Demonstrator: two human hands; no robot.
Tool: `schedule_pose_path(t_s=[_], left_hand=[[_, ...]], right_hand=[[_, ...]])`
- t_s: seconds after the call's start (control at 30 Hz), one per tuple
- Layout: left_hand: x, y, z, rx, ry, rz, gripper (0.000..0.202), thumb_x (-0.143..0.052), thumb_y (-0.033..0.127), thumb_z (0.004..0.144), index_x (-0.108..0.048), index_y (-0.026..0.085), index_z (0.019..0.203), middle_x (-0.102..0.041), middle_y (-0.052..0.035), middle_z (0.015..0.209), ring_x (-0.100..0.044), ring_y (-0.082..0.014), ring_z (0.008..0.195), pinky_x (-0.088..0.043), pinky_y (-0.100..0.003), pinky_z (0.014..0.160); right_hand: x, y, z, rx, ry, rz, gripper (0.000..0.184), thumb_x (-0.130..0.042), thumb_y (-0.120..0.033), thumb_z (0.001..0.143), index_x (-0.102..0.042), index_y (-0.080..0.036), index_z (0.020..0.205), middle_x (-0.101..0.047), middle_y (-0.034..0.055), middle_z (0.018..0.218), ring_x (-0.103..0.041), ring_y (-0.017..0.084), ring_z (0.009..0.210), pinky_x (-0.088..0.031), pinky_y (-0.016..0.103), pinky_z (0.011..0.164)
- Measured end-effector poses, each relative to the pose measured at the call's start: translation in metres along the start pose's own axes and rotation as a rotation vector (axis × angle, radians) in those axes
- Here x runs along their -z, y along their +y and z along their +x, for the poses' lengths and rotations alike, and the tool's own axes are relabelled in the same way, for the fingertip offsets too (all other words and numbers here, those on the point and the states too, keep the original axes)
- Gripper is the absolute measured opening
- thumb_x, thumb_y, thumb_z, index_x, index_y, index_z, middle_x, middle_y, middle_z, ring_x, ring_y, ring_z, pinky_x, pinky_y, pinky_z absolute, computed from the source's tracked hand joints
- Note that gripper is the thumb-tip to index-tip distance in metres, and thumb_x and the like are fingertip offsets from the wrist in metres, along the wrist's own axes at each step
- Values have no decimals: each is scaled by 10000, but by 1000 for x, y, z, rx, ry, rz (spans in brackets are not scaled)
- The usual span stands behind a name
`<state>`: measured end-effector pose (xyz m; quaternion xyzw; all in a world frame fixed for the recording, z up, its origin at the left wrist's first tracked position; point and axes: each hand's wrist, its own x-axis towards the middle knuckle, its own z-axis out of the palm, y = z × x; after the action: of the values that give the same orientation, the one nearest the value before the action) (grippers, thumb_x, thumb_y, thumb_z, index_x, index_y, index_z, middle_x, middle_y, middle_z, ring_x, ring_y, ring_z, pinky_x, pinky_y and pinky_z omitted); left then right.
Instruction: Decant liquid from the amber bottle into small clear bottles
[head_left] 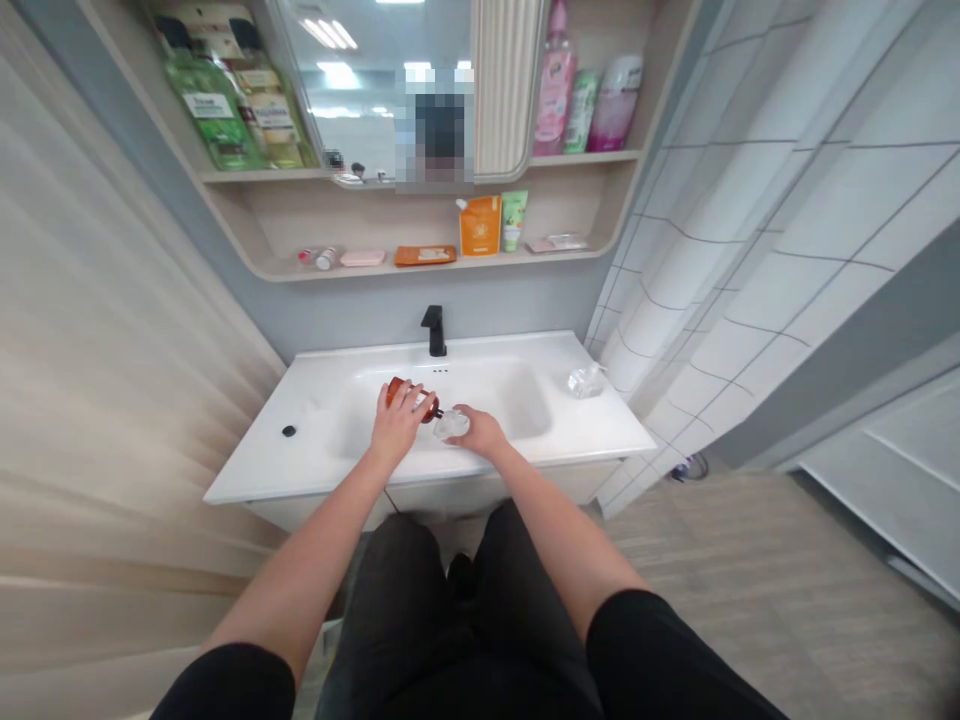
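Over the white sink (pixel 510 400), my left hand (pixel 396 420) is closed round an amber bottle (pixel 429 407) with a pale label. The bottle lies tilted, its dark neck pointing right and down. My right hand (pixel 480 432) grips a clear container (pixel 451 426) just under that neck. Whether liquid is flowing between them is too small to make out. A black cap (pixel 289 431) lies on the counter to the left. On the counter's right side sits a clear pump bottle top with a transparent body (pixel 586 380).
A black faucet (pixel 434 331) rises behind the sink. Above it, a shelf (pixel 360 272) holds an orange pouch (pixel 480 226), a green tube (pixel 514 220) and small packets. A mirror cabinet hangs higher, between bottles. A curtain (pixel 112 350) borders the left, a tiled wall (pixel 675 300) the right.
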<state>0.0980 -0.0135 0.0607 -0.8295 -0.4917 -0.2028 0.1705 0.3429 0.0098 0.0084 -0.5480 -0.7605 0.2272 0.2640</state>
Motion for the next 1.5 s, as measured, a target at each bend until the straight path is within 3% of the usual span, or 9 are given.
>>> schedule_pose_path(t_s=[0.53, 0.93, 1.3, 1.5], left_hand=[[9, -8, 10, -168, 13, -6, 545, -489, 126, 1063, -653, 325, 1543, -601, -137, 1639, -423, -354, 1629, -189, -713, 1361], [12, -8, 16, -202, -10, -18, 554, -518, 108, 1042, -652, 329, 1532, -598, -140, 1641, -425, -351, 1632, -179, -737, 1360], [13, -7, 13, -162, 1, -13, 555, -480, 121, 1054, -656, 325, 1539, -590, -130, 1652, -416, -351, 1630, -174, -715, 1361], [9, -2, 5, -1, 10, -4, 633, -507, 80, 993, -639, 304, 1570, -611, -145, 1626, -441, -376, 1601, -122, -711, 1358]], right_hand=[[0, 2, -1, 9, 20, 23, 829, -1001, -464, 746, -649, -328, 1484, -823, 46, 1267, -780, 307, 1191, -586, 389, 1039], [0, 2, -2, 8, 31, 58, 840, -1000, -497, 738, -647, -345, 1485, -816, 33, 1286, -773, 295, 1200, -584, 394, 1050], [2, 0, -3, 14, 43, 85, 815, -1009, -441, 741, -656, -334, 1467, -808, 31, 1314, -767, 290, 1224, -573, 393, 1088], [-2, 5, -1, 39, 71, 112, 819, -1012, -448, 726, -666, -322, 1458, -813, 31, 1299, -777, 305, 1191, -584, 405, 1069]])
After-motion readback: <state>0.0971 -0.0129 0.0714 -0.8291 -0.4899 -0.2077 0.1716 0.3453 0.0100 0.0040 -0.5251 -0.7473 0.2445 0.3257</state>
